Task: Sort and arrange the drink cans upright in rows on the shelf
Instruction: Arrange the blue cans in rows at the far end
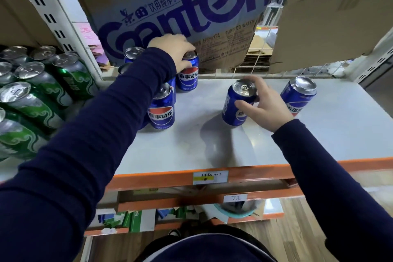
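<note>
Left hand (172,51): fingers curled over the top of a rear blue can (188,74).
Right hand (265,106): wrapped around a middle blue can (237,103); another can (297,94) just beyond it.

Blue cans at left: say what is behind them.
A printed cardboard sheet at the wire back. The left arm covers some cans, so anything behind those is hidden.

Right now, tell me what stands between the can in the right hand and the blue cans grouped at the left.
Nothing visible: bare shelf lies between the blue can in the right hand and the front can of the group. The left hand grips the rear can there.
</note>
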A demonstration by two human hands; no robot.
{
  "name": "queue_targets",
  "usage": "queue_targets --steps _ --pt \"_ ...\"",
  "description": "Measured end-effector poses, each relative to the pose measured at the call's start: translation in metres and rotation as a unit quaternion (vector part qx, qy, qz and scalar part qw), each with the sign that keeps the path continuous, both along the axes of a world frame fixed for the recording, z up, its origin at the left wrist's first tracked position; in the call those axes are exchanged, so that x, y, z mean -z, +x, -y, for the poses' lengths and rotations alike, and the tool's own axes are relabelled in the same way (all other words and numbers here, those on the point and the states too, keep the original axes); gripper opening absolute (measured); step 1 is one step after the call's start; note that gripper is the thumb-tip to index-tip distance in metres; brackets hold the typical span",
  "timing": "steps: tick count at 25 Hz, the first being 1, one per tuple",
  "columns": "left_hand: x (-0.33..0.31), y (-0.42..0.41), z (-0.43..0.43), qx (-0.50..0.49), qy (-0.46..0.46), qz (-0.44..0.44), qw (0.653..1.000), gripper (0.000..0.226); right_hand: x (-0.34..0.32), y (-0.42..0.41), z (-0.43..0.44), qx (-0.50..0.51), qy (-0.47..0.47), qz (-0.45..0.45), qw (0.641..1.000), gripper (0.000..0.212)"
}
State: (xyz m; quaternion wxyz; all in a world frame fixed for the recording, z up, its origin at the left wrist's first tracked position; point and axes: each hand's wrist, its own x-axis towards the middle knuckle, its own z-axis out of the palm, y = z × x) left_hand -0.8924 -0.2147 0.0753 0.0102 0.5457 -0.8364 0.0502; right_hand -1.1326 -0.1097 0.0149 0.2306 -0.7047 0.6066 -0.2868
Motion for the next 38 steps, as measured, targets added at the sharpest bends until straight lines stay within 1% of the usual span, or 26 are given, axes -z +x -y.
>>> queue_targets --steps 2,3,4,6,8,10,12,15,17,18,20,25,27,30,34,36,38 --pt "0.010 0.011 -0.034 0.015 -0.083 -0.122 0.989 0.040 -0.005 0.006 0.004 0.016 -0.008 -0.009 1.000 0.057" --pt "0.020 0.016 -0.054 0.032 -0.131 -0.176 0.975 0.036 -0.007 0.011 0.008 0.024 -0.018 -0.015 0.999 0.057" --pt "0.031 0.019 -0.074 0.046 -0.177 -0.210 0.960 0.033 -0.008 0.018 0.011 0.026 -0.025 -0.021 0.999 0.057" --pt "0.060 0.027 -0.114 0.045 -0.238 -0.224 0.944 0.025 -0.008 0.038 0.019 0.017 -0.031 -0.025 0.999 0.058" --pt "0.087 0.032 -0.150 0.030 -0.252 -0.219 0.942 0.017 -0.007 0.059 0.027 0.008 -0.038 -0.026 0.999 0.059" --pt "0.108 0.039 -0.174 0.028 -0.252 -0.228 0.940 0.014 -0.010 0.080 0.036 0.008 -0.046 -0.021 0.999 0.058" --pt "0.125 0.045 -0.184 0.013 -0.231 -0.230 0.945 0.012 -0.013 0.095 0.047 0.018 -0.060 -0.007 0.998 0.057" --pt "0.145 0.055 -0.191 -0.051 -0.175 -0.199 0.963 0.022 -0.017 0.107 0.061 0.026 -0.087 -0.017 0.996 0.062" --pt "0.150 0.056 -0.194 -0.078 -0.146 -0.179 0.970 0.029 -0.016 0.107 0.066 0.009 -0.058 -0.054 0.997 0.071" --pt "0.151 0.056 -0.194 -0.082 -0.145 -0.173 0.971 0.030 -0.014 0.107 0.068 -0.002 -0.034 -0.072 0.997 0.075" --pt "0.151 0.054 -0.194 -0.080 -0.153 -0.170 0.970 0.027 -0.008 0.108 0.067 -0.008 -0.009 -0.090 0.996 0.077" --pt "0.152 0.053 -0.193 -0.082 -0.160 -0.166 0.970 0.022 0.002 0.116 0.058 0.040 -0.039 -0.035 0.998 0.067" --pt "0.151 0.053 -0.193 -0.081 -0.158 -0.162 0.971 0.022 0.005 0.118 0.056 0.048 -0.051 -0.035 0.997 0.068" --pt "0.150 0.052 -0.193 -0.081 -0.147 -0.161 0.973 0.023 0.009 0.115 0.055 0.033 -0.050 -0.042 0.997 0.070" --pt "0.149 0.046 -0.193 -0.098 -0.126 -0.159 0.974 0.026 0.009 0.085 0.041 -0.017 -0.045 -0.056 0.997 0.056" --pt "0.148 0.036 -0.192 -0.101 -0.114 -0.167 0.974 0.029 0.009 0.054 0.028 -0.003 -0.070 -0.084 0.994 0.045" --pt "0.148 0.020 -0.191 -0.086 -0.105 -0.180 0.974 0.031 0.006 0.017 0.017 0.018 -0.115 -0.118 0.986 0.034"
